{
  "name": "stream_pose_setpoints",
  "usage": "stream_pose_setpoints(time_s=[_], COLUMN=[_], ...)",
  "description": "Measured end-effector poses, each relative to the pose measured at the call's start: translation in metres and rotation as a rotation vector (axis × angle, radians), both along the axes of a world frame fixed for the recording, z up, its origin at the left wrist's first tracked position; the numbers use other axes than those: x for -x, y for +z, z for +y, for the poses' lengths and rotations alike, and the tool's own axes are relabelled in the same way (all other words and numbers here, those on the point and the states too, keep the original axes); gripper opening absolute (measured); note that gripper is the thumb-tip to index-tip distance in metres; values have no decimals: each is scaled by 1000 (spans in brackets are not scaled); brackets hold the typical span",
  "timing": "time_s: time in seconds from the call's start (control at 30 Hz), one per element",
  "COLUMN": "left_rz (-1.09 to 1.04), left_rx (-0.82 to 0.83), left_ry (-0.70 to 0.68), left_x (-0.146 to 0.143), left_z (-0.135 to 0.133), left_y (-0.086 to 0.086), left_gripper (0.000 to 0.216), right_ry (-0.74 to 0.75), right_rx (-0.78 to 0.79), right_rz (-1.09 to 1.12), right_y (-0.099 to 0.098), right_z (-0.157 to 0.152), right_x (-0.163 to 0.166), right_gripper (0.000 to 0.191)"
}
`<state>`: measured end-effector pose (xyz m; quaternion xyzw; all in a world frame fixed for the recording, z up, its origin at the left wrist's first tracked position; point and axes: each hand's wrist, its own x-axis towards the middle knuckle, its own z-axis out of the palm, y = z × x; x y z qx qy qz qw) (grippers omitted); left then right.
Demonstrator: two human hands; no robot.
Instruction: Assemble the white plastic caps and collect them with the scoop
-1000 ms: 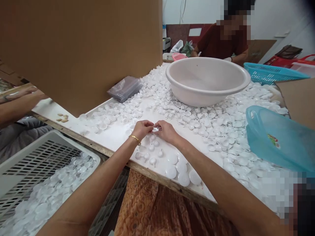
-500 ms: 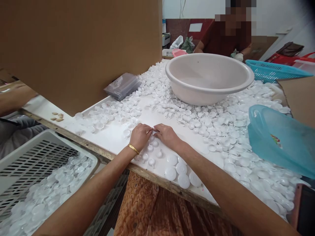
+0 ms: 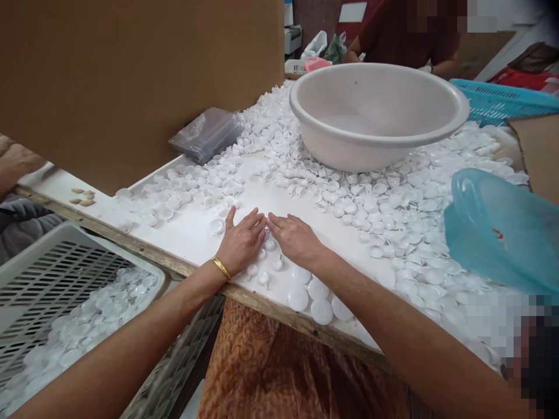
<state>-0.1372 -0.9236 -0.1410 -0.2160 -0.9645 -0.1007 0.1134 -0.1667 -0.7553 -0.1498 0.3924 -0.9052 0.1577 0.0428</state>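
My left hand (image 3: 243,241), a gold bangle at its wrist, lies palm down over the white table with fingers stretched and thumb apart. My right hand (image 3: 293,237) is beside it, fingers extended and close together, its tips almost meeting the left fingertips. A small white piece shows just below the fingertips; whether either hand touches it I cannot tell. Several small white plastic toy cups (image 3: 264,279) stand between the hands and the table edge. To their right several white toy saucers (image 3: 321,311) lie in a cluster, some overlapping.
A large pale basin (image 3: 375,139) sits among heaped white plastic pieces (image 3: 345,203). Cardboard (image 3: 144,87) rises at left, beside a clear plastic packet (image 3: 207,135). A slotted crate (image 3: 56,262) of pieces is lower left; a blue scoop-like container (image 3: 502,233) is right. Another person (image 3: 406,35) sits opposite.
My left fingers have gone from pinched to spread, and my right fingers have straightened from a pinch. The hands now lie flatter over the small pieces. The whole view has shifted slightly.
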Motion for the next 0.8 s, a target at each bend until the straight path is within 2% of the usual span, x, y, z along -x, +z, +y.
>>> stream_pose_setpoints(time_s=[0.1,0.2,0.27,0.37,0.47,0.53,0.63,0.73,0.8], left_rz=[8,-15,-32,-57,-52,-43,-61,-85,-84], left_rx=[10,2,-20,-74,-140,-169,-173,-185,-209], left_ry=[37,44,19,-47,-82,-83,-79,-78,-25], left_x=[-1,-3,-7,-16,-23,-25,-29,-32,-29], left_z=[4,19,36,65,85,93,104,103,89], left_y=[3,7,9,14,20,23,22,19,19], left_gripper=[33,31,29,27,28,27,25,24,26], right_ry=[-29,-32,-88,-294,-423,-439,-519,-600,-640], right_rx=[16,17,67,150,7,-61,-51,-18,-12], right_rz=[-68,-170,-180,-173,-317,-360,-342,-403,-464], right_y=[7,20,31,45,48,42,26,20,24], right_z=[-1,21,54,117,160,165,154,152,162], right_x=[1,4,0,-25,-65,-89,-107,-106,-101], right_gripper=[37,33,32,28,18,22,29,15,4])
